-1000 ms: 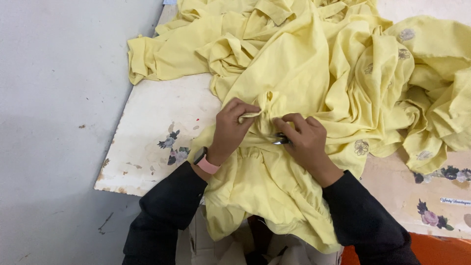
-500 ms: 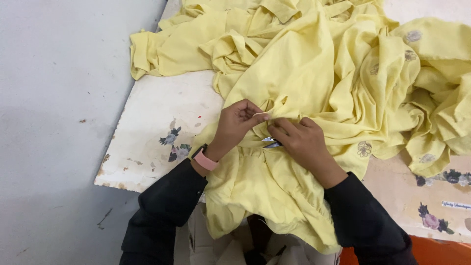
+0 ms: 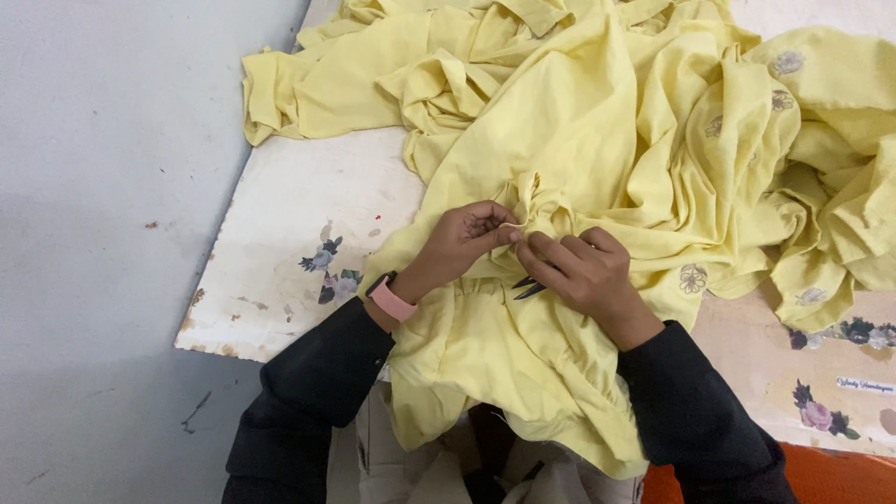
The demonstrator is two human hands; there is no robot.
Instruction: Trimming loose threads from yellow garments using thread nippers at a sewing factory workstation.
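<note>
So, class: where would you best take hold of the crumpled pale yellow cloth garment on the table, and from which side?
Probably at the gathered bunch of the pale yellow cloth garment between the left hand and right hand. Pinch it from the near table edge: its folds stand up there, easy to grasp.

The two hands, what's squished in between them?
In the head view, a bunched-up fold of yellow fabric sits pinched between the left hand and right hand. Small dark snips poke out under the right hand.

Worn white tabletop (image 3: pixel 308 215) w/ chipped, stained edges and small faded floral prints, seen from above. Grey concrete floor (image 3: pixel 103 233) at left w/ a few dark specks and scuffs. Orange surface (image 3: pixel 821 476) at bottom right corner. Soft, even light.
</note>
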